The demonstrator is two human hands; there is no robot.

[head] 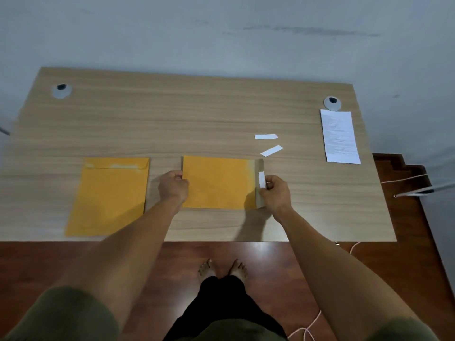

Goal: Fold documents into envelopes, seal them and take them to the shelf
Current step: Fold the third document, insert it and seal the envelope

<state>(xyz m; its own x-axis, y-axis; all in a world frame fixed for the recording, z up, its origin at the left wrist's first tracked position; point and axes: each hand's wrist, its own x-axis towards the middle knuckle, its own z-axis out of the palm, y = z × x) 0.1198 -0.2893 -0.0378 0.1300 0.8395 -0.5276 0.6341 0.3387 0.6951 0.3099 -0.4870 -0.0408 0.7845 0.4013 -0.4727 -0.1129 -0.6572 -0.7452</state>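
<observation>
Wood desk (197, 114) against a grey wall. Two yellow envelopes on it. One envelope (219, 183) lies sideways at desk centre, its flap (259, 168) open at the 3 o'clock end. Left hand (173, 187) pinches its 9 o'clock edge, fingers curled on it. Right hand (276, 193) pinches the flap end, where a white strip (261, 179) sits on the flap; cannot tell whether the fingers grip the strip or only the flap.

Second envelope (109, 195) lies flat at 9 o'clock of the first, near but apart, flap folded down at its far edge, near edge close to the desk front.

Two loose white strips: one (266, 136) at 1 o'clock of the held envelope, another (271, 150) just beyond its flap corner, tilted. That makes three strips in all.

One printed sheet (339, 136) at the desk's far 3 o'clock side, well apart from the hands. Two round cable grommets: one (61, 90) at the 10 o'clock corner, one (332, 103) touching the sheet's top edge.

Nothing lies between the hands and the envelope. Bare feet (221, 269) on the reddish floor below; a white cord (310, 326) trails at 5 o'clock.
</observation>
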